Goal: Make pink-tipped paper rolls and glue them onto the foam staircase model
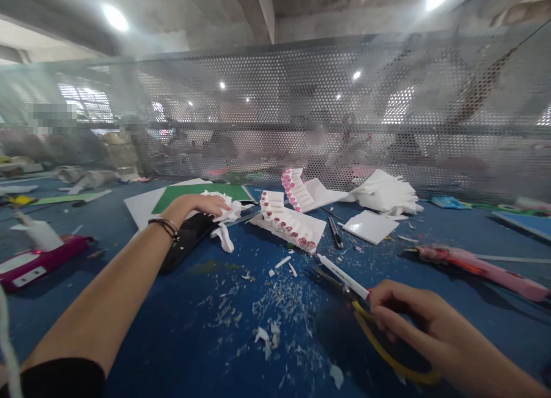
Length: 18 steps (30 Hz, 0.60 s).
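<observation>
My left hand (198, 205) reaches far forward over the blue table (181, 340) and closes on a crumpled piece of white paper (228, 210) beside a black flat object (186, 237). A bracelet (166, 227) sits on that wrist. My right hand (413, 317) lies near the front right, fingers curled around the end of a white pen-like tool (342, 276) and touching yellow-handled scissors (387, 352). Two folded white paper pieces with pink-red dots (289, 221) (297, 190) stand in the middle of the table.
White paper scraps (275, 306) litter the table. A stack of cut white paper (385, 194) and a white sheet (370, 226) lie at the back right, green card (198, 194) at the back left. A pink glue gun (482, 269) lies right, a magenta device (41, 260) left. Perforated metal screen (301, 111) behind.
</observation>
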Each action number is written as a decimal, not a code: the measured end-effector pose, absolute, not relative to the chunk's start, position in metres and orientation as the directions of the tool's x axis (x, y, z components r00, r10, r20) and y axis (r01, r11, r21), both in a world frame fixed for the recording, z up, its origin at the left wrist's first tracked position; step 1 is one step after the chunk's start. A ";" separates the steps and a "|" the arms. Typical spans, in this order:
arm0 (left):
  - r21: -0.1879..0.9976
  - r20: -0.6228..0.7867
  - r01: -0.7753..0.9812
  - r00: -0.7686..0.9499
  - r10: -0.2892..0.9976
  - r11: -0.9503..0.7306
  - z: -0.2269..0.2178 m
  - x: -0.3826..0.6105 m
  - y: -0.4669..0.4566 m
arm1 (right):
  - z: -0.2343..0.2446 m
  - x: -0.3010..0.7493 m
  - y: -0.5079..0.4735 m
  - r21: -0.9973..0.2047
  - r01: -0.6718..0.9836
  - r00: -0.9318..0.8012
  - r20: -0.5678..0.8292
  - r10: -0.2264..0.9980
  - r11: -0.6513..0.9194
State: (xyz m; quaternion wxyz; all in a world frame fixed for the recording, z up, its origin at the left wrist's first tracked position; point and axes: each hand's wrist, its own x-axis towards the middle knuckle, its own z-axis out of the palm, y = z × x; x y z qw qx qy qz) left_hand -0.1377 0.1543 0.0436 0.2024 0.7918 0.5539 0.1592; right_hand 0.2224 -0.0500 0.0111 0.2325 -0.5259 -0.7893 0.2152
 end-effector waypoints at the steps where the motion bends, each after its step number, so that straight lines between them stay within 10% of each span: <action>1: 0.479 0.022 0.820 0.346 0.938 -0.313 0.049 -0.135 0.151 | 0.011 0.222 -0.050 -0.575 0.735 -0.340 0.145 0.929 0.359; 7: 0.231 -0.129 0.741 0.666 0.735 -0.630 0.061 -0.101 0.109 | 0.010 0.223 -0.052 -0.587 0.724 -0.355 0.133 0.925 0.362; 13: -0.064 -0.088 0.770 0.630 0.772 -0.635 0.035 -0.086 0.076 | 0.008 0.222 -0.049 -0.585 0.727 -0.361 0.120 0.925 0.360; 18: 0.358 0.149 0.656 0.663 0.734 -0.665 0.037 -0.067 0.054 | 0.010 0.221 -0.049 -0.580 0.714 -0.336 0.207 0.919 0.392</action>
